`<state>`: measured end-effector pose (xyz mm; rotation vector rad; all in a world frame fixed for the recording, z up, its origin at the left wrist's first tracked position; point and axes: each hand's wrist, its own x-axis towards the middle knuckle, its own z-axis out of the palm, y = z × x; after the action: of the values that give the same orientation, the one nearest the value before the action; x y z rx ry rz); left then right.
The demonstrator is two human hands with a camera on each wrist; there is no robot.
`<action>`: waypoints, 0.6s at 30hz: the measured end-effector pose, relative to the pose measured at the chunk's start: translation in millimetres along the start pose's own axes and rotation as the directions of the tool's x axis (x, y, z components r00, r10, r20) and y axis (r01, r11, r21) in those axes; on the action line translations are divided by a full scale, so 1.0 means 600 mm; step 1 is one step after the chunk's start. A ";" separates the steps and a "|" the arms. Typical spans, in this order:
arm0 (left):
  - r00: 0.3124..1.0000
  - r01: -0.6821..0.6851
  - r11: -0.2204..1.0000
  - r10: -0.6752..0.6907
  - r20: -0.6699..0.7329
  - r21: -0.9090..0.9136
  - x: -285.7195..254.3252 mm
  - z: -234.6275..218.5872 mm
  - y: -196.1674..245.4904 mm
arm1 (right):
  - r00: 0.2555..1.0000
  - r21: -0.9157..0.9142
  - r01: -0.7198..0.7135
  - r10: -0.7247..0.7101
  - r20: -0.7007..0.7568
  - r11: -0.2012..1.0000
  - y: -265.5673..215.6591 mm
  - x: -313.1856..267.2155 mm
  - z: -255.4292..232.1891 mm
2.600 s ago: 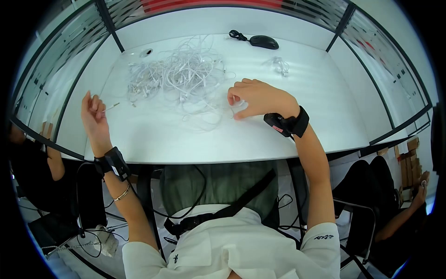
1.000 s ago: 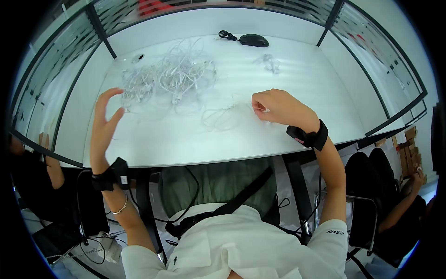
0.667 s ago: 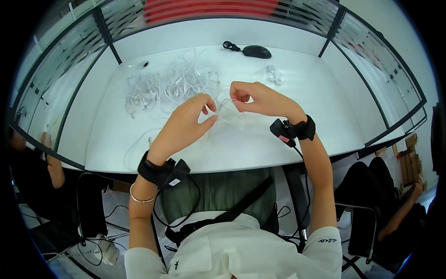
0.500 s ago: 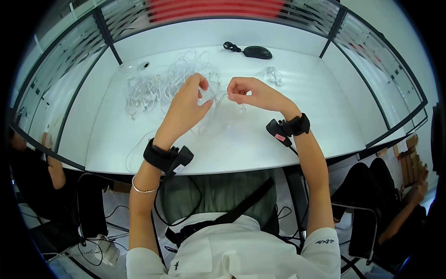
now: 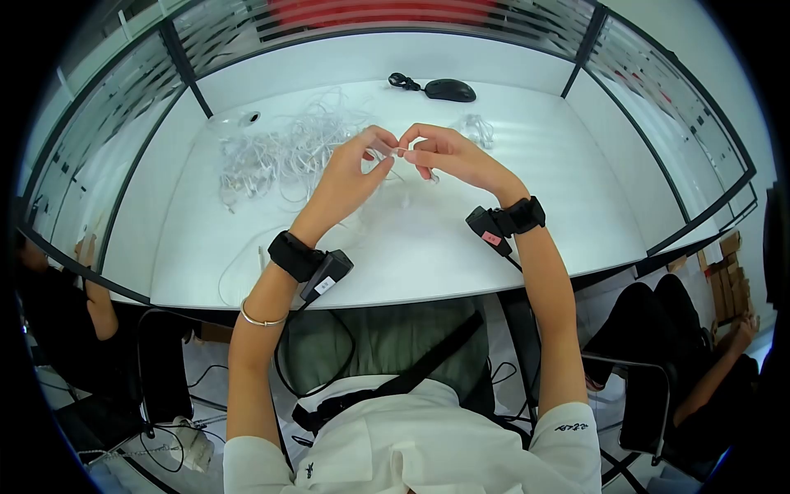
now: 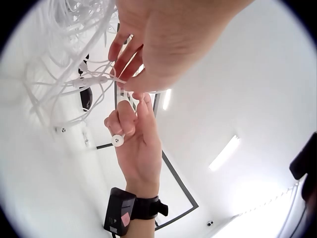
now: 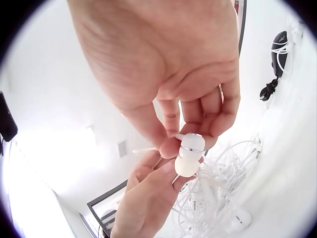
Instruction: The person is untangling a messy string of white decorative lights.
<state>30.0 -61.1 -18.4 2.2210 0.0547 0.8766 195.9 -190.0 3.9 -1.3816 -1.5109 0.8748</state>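
Both hands meet above the middle of the white desk. My right hand [image 5: 451,156] pinches the thin cable of a pair of white earphones; an earbud [image 7: 189,154] hangs by its fingers, its tip facing the right wrist camera. My left hand [image 5: 350,177] pinches the white cable close to the right fingertips, with a translucent strip [image 5: 382,147] at its fingers. In the left wrist view, loops of cable with a small white splitter [image 6: 90,81] trail beside the left fingers. The fingertips partly hide the pinched stretch of cable.
A tangled pile of white earphones [image 5: 300,152] covers the back left. A smaller bundle [image 5: 477,130] lies at the right, near a black mouse [image 5: 450,90] with its cord coiled. One cable end with a plug [image 5: 262,257] lies near the front left edge. Low partitions enclose the desk.
My left hand, spread at the desk's left side a second ago, has come across to the right hand and now pinches the cable. The right hand has moved left and farther back.
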 end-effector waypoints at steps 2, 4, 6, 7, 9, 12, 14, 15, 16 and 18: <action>0.996 0.091 0.994 -0.089 0.031 -0.065 0.000 0.001 0.000 | 1.000 -0.001 0.019 -0.019 0.003 1.000 0.006 0.001 -0.002; 0.970 0.223 0.963 -0.204 0.131 -0.152 -0.001 -0.007 0.006 | 0.999 -0.050 0.050 -0.050 0.006 0.998 0.009 0.001 -0.004; 0.966 0.240 0.942 -0.207 0.157 -0.233 -0.004 -0.008 -0.003 | 0.996 -0.122 0.081 -0.085 -0.029 0.989 0.013 0.000 -0.007; 0.963 0.250 0.920 -0.204 0.175 -0.302 -0.008 -0.007 -0.011 | 0.991 -0.153 0.117 -0.126 -0.050 0.981 0.025 0.003 -0.009; 0.959 0.265 0.868 -0.191 0.211 -0.419 -0.011 -0.005 -0.018 | 0.978 -0.243 0.150 -0.180 -0.103 0.958 0.031 0.007 -0.013; 0.936 0.311 0.853 -0.198 0.292 -0.420 -0.009 -0.015 -0.012 | 0.964 -0.294 0.153 -0.209 -0.167 0.943 0.030 0.007 -0.012; 0.916 0.369 0.847 -0.262 0.304 -0.383 -0.005 -0.020 -0.007 | 0.976 -0.255 0.060 -0.110 -0.186 0.965 0.019 0.003 -0.007; 0.904 0.401 0.840 -0.297 0.309 -0.366 -0.005 -0.019 -0.007 | 0.980 -0.232 0.009 -0.055 -0.191 0.973 0.012 -0.001 -0.003; 0.908 0.391 0.843 -0.289 0.304 -0.368 -0.006 -0.016 -0.008 | 0.984 -0.213 -0.012 -0.026 -0.177 0.977 0.008 -0.003 -0.002; 0.915 0.374 0.852 -0.276 0.293 -0.367 -0.006 -0.011 -0.011 | 0.989 -0.173 -0.052 0.027 -0.147 0.984 0.002 0.000 0.001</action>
<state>24.6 -53.3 -21.6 1.8195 0.1214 0.3904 196.0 -189.5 2.4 -1.5729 -1.4817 0.6620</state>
